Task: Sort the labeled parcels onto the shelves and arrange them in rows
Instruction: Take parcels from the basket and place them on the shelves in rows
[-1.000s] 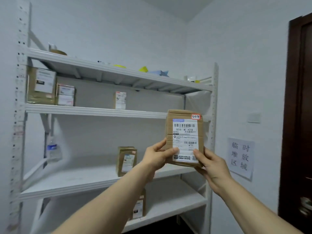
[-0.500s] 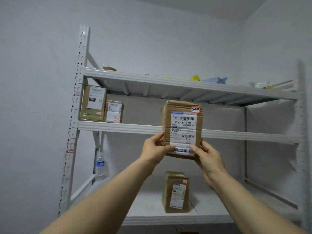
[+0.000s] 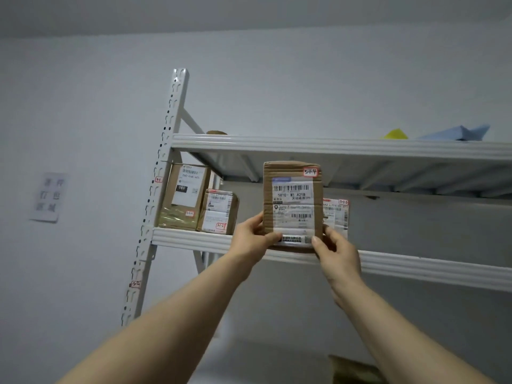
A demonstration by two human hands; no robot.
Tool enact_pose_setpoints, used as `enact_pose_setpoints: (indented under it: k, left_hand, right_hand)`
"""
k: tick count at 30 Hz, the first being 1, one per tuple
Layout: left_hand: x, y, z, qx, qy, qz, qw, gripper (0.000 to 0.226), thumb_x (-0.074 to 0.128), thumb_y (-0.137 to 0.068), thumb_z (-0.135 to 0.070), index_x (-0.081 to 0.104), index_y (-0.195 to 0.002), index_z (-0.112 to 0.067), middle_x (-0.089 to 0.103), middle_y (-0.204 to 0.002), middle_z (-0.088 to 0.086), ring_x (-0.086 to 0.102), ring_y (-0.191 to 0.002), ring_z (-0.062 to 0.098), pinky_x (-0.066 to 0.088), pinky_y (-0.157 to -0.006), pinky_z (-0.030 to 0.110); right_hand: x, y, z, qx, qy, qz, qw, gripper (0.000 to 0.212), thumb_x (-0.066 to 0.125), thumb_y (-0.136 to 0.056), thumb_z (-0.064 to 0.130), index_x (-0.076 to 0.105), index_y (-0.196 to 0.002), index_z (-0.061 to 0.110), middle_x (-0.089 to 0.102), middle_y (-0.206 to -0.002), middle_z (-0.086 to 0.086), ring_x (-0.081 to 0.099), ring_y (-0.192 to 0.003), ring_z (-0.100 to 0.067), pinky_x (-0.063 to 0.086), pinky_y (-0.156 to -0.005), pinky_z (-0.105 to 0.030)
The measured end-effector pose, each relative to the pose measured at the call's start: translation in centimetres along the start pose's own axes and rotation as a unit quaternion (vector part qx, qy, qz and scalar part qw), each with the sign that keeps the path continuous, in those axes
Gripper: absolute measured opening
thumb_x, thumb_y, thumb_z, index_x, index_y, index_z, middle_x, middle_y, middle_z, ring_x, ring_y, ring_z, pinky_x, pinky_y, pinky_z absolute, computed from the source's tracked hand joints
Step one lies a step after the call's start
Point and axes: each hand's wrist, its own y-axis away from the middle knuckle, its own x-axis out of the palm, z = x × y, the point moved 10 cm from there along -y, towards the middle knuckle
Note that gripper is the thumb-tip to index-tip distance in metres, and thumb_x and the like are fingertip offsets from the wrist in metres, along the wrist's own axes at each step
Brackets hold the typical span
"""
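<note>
Raised against the second shelf (image 3: 188, 241) since half a second ago, from hanging across its front lip to clearing it, with the head tipped further back as well. Gripping the parcel (image 3: 292, 206) with the fingers (image 3: 270, 238) of both hands at its bottom corners: left hand (image 3: 250, 241) round the lower left edge, right hand (image 3: 339, 254) round the lower right, thumbs pressed on the front near the foot of the shipping label. Held upright, label toward the camera, tag 5-1-4 (image 3: 310, 172) at the top right corner. Level at its bottom edge with that shelf's front lip; cannot tell whether resting on it or just short of it.

On the shelf, at its left end by the post (image 3: 166, 167): parcel 5-1-1 (image 3: 184, 196), with parcel 5-1-2 (image 3: 219, 212) just beside it. Further right along the shelf, half hidden behind the held box: parcel 5-1-3 (image 3: 336, 214). Above the shelf: the top shelf (image 3: 304, 146), close over the parcel's upper edge in this view.

Likely trouble, as a judgement only:
- Pushed straight in from here, would probably meet 5-1-3 and shove it back or tip it.
- Set down left of 5-1-3, would break the number order of the row.
- Gripped so low, could topple forward off the lip if let go before the base sits fully on the shelf.
- Lifted much higher, might catch the top shelf's underside.
</note>
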Motion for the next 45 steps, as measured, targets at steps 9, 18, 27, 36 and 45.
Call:
enact_pose_setpoints:
  k: [9,18,27,36,45]
  left_hand:
    - [-1.9,-7.0,4.0,0.006,-0.046,-0.050,0.998,0.038,0.068,-0.083,0.001,0.065,-0.115,-0.018,0.073,-0.096,0.000,0.068,-0.090,0.015,0.053,-0.087,0.029]
    - [-1.3,-12.0,5.0,0.030,-0.093,-0.016,0.995,0.033,0.071,-0.079,0.004,0.064,-0.104,-0.017,0.071,-0.094,0.001,0.067,-0.087,0.012,0.052,-0.078,0.019]
    - [-0.2,-15.1,7.3,0.042,-0.197,0.005,0.979,0.028,0.073,-0.079,-0.003,0.065,-0.102,-0.017,0.071,-0.101,0.003,0.067,-0.089,0.016,0.052,-0.092,0.033]
    - [-0.5,-16.3,8.7,-0.015,-0.175,-0.010,0.984,0.107,0.084,-0.069,-0.019,0.014,-0.149,-0.008,0.057,-0.129,0.011,0.057,-0.110,0.024,0.045,-0.101,0.040]
    - [1.1,-17.5,9.3,-0.027,-0.221,-0.008,0.975,0.106,0.081,-0.073,-0.013,0.006,-0.148,-0.001,0.061,-0.125,0.007,0.056,-0.118,0.025,0.042,-0.103,0.038]
  right_hand:
    - [3.9,-6.2,-5.5,0.003,0.047,-0.004,0.999,0.038,0.056,-0.093,0.007,0.054,-0.130,0.013,0.059,-0.121,-0.006,0.054,-0.089,-0.008,0.038,-0.065,-0.004]
    - [4.6,-9.6,-6.6,-0.001,0.205,-0.068,0.976,0.009,0.058,-0.092,0.022,0.049,-0.093,0.024,0.062,-0.098,0.003,0.059,-0.094,-0.022,0.047,-0.076,-0.033]
    - [4.8,-10.6,-7.7,-0.005,0.406,-0.058,0.912,0.007,0.048,-0.096,0.036,0.047,-0.102,0.032,0.063,-0.110,0.007,0.048,-0.109,-0.017,0.026,-0.088,-0.031]
    - [1.4,-10.9,-7.3,-0.062,0.384,-0.138,0.911,0.040,0.054,-0.089,0.029,0.042,-0.127,0.024,0.047,-0.133,0.001,0.041,-0.124,-0.019,0.028,-0.101,-0.034]
    - [-4.8,-13.4,-10.5,0.074,0.363,-0.153,0.916,0.073,0.056,-0.091,0.029,0.016,-0.148,0.008,0.024,-0.149,-0.019,0.038,-0.130,-0.035,0.034,-0.103,-0.042]
